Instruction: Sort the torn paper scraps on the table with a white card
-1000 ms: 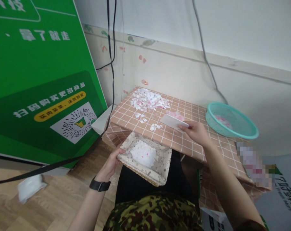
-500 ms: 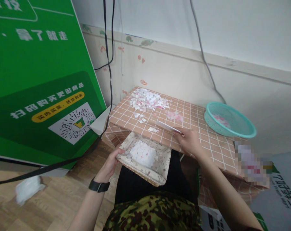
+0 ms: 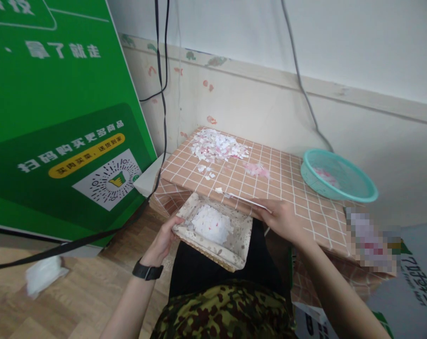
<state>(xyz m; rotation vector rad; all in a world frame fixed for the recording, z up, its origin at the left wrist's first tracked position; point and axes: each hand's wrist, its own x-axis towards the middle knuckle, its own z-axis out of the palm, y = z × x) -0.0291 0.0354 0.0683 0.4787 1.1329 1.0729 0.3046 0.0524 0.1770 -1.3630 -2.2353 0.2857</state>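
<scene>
My left hand [image 3: 165, 240] grips the left edge of a fabric-lined basket [image 3: 238, 256], which sits tilted just below the table's front edge. Inside it lies a heap of small white paper scraps [image 3: 211, 224] with a few red specks. Pinched in my right hand [image 3: 283, 220] is a thin flat white card [image 3: 247, 201], held edge-on at the table's front edge above the basket. A few white scraps [image 3: 219, 190] lie by the card's far tip. Farther back on the table is a larger pile of white and pink scraps [image 3: 218, 145].
A checked brown cloth covers the table [image 3: 284, 176]. Pink scraps [image 3: 257, 170] lie mid-table, and a turquoise mesh basket [image 3: 358, 181] holding more stands at the right. To the left is a green panel [image 3: 68, 89], with a black strap [image 3: 163, 117] hanging beside it.
My right hand has drawn the card toward the table's front edge, and the small clump of scraps there has mostly left the tabletop. My left hand and the basket have barely moved.
</scene>
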